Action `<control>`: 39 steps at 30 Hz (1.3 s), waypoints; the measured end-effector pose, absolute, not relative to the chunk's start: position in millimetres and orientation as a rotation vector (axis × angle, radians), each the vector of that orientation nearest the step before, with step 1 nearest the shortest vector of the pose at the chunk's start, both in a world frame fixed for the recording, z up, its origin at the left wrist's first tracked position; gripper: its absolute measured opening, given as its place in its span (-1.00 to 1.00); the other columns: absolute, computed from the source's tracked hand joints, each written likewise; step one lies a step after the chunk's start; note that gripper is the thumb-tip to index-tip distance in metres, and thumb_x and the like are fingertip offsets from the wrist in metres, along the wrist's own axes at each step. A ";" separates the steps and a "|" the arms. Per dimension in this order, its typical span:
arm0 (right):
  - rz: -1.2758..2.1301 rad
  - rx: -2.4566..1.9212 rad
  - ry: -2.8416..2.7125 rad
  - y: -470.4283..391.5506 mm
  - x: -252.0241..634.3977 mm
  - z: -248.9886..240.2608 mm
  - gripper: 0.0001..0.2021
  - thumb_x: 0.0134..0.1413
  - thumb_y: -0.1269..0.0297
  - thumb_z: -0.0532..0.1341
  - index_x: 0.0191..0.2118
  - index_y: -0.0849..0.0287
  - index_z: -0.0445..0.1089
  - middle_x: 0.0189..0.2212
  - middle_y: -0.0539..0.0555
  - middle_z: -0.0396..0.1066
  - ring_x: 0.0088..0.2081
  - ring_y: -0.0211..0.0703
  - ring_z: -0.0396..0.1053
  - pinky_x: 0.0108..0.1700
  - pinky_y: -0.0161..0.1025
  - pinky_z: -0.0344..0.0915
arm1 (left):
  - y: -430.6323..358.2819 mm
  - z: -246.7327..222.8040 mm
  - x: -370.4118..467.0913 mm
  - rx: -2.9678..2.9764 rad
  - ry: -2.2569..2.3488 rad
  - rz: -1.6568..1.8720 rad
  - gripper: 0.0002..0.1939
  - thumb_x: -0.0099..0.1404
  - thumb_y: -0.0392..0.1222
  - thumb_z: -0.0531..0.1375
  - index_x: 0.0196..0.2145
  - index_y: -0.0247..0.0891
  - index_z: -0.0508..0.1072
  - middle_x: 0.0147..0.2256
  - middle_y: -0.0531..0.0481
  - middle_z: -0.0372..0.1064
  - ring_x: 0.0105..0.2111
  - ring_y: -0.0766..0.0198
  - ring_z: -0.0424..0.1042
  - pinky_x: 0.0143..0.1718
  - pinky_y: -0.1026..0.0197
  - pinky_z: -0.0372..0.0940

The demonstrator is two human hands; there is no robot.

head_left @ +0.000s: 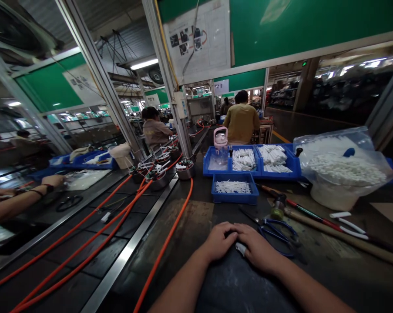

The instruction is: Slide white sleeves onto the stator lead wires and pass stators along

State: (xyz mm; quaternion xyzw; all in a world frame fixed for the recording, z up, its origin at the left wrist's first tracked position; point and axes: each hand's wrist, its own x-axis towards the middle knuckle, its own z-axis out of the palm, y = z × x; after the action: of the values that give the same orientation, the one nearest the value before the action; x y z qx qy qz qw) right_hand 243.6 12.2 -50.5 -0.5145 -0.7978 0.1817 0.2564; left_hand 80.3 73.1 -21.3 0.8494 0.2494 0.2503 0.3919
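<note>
No legible text on the posted sheet [199, 43] or elsewhere.

Both hands [235, 243] rested together on the dark surface [196, 226], near blue-handled pliers [279, 230].

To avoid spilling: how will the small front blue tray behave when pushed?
The tray would probably hold its shape; its walls look stiff. The loose white pieces may shift. Low and wide, it seems unlikely to tip.

Paper sheet [212, 52] on green board [307, 26], overhead — person in yellow top [241, 121] beyond, back turned — ceiling lamp [144, 64] lit, upper left.
</note>
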 end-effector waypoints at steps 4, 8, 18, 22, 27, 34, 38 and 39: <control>0.517 -1.392 -2.163 12.9 244.7 -53.7 -0.39 -0.30 0.58 0.02 0.00 0.16 0.36 0.13 0.11 0.18 0.17 -0.04 0.05 0.22 0.05 -0.09 | 72.9 -21.9 79.8 2.156 0.632 0.640 -0.76 0.23 -0.31 0.07 -0.19 -0.25 0.49 -0.24 -0.02 0.44 -0.19 0.28 0.36 -0.08 0.25 0.20; 0.531 -1.423 -2.154 12.0 243.5 -51.0 -0.40 -0.27 0.57 0.02 0.02 0.16 0.35 0.12 0.10 0.19 0.18 -0.05 0.05 0.23 0.04 -0.11 | 73.9 -23.9 79.8 2.156 0.623 0.646 -0.75 0.22 -0.32 0.07 -0.19 -0.24 0.49 -0.24 -0.01 0.44 -0.20 0.28 0.36 -0.07 0.24 0.20; 0.487 -1.469 -2.201 13.8 248.9 -68.4 -0.30 -0.35 0.57 -0.02 0.07 0.18 0.30 0.16 0.09 0.12 0.21 -0.09 -0.01 0.24 0.00 -0.11 | 74.7 -29.2 79.1 2.128 0.641 0.655 -0.74 0.20 -0.32 0.09 -0.17 -0.26 0.49 -0.22 -0.02 0.45 -0.18 0.29 0.38 -0.06 0.26 0.22; 0.497 -1.494 -2.212 13.7 249.1 -68.2 -0.29 -0.34 0.56 -0.02 0.09 0.16 0.28 0.17 0.08 0.09 0.21 -0.07 -0.01 0.24 0.01 -0.09 | 74.5 -28.7 78.4 2.108 0.648 0.670 -0.73 0.21 -0.32 0.07 -0.17 -0.28 0.48 -0.19 -0.03 0.45 -0.17 0.28 0.39 -0.04 0.24 0.22; 0.520 -1.517 -2.176 13.8 250.2 -71.1 -0.32 -0.31 0.54 -0.01 0.07 0.11 0.31 0.16 0.07 0.11 0.20 -0.01 0.02 0.22 0.06 -0.06 | 74.5 -28.5 78.0 2.082 0.661 0.678 -0.73 0.21 -0.32 0.06 -0.16 -0.28 0.47 -0.17 -0.03 0.46 -0.15 0.29 0.39 -0.03 0.23 0.23; 0.491 -1.500 -2.178 15.7 251.4 -70.2 -0.41 -0.21 0.51 0.01 0.04 0.12 0.33 0.15 0.07 0.15 0.18 -0.07 0.05 0.21 0.00 -0.03 | 74.8 -29.1 78.1 2.058 0.681 0.672 -0.73 0.22 -0.31 0.06 -0.17 -0.30 0.47 -0.16 -0.04 0.45 -0.13 0.27 0.39 -0.02 0.22 0.22; 0.507 -1.462 -2.172 16.4 250.5 -63.9 -0.40 -0.21 0.54 0.00 0.06 0.12 0.32 0.13 0.08 0.18 0.17 -0.12 0.06 0.21 -0.05 -0.03 | 74.9 -28.7 78.3 2.051 0.674 0.666 -0.73 0.21 -0.31 0.06 -0.17 -0.29 0.48 -0.15 -0.03 0.45 -0.13 0.26 0.38 -0.01 0.21 0.21; 0.519 -1.458 -2.161 16.7 250.3 -62.9 -0.41 -0.20 0.53 0.00 0.05 0.12 0.33 0.12 0.08 0.19 0.17 -0.11 0.07 0.20 -0.05 -0.02 | 74.9 -28.5 78.4 2.050 0.673 0.666 -0.73 0.21 -0.31 0.06 -0.17 -0.29 0.48 -0.16 -0.03 0.45 -0.13 0.26 0.38 -0.01 0.21 0.21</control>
State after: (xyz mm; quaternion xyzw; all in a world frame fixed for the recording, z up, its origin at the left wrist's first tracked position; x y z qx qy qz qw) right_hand 250.3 16.7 -62.9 -0.5326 -0.7894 0.1895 0.2394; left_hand 78.4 74.9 -28.5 0.8206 0.2694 0.2665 0.4278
